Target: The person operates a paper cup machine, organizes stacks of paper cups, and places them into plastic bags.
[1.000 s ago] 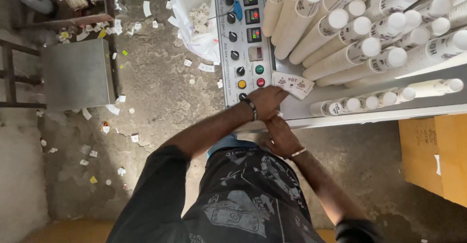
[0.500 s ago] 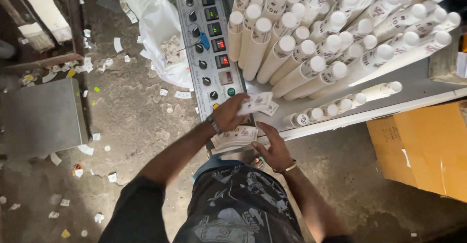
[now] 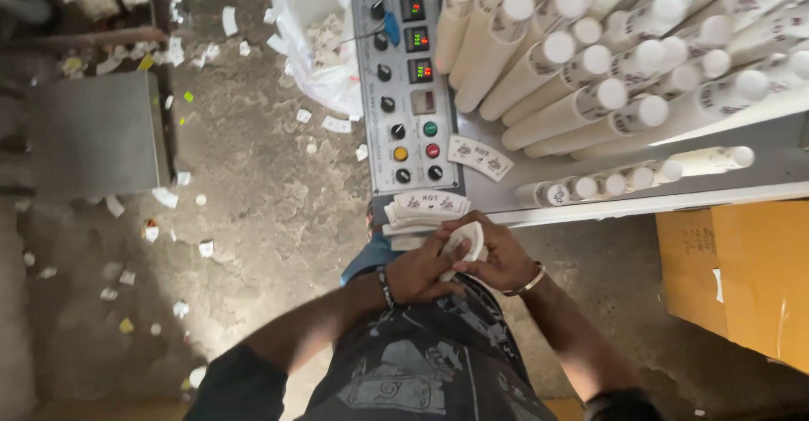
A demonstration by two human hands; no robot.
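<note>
white paper cup blank [image 3: 466, 242] — both hands [image 3: 459, 262]

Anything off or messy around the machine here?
Yes. Paper scraps litter the concrete floor left of the control panel, and one printed cup blank lies askew beside the buttons, apart from the stack.

I'm seeing: control panel [image 3: 410, 75] lying beside stacked white cup columns [image 3: 590, 75]; white bag [image 3: 316, 42] leaning against it; cardboard box [image 3: 742, 278] sitting right; paper scraps [image 3: 168, 193] littering concrete floor [image 3: 261, 219]; grey plate [image 3: 97, 130] left.
</note>
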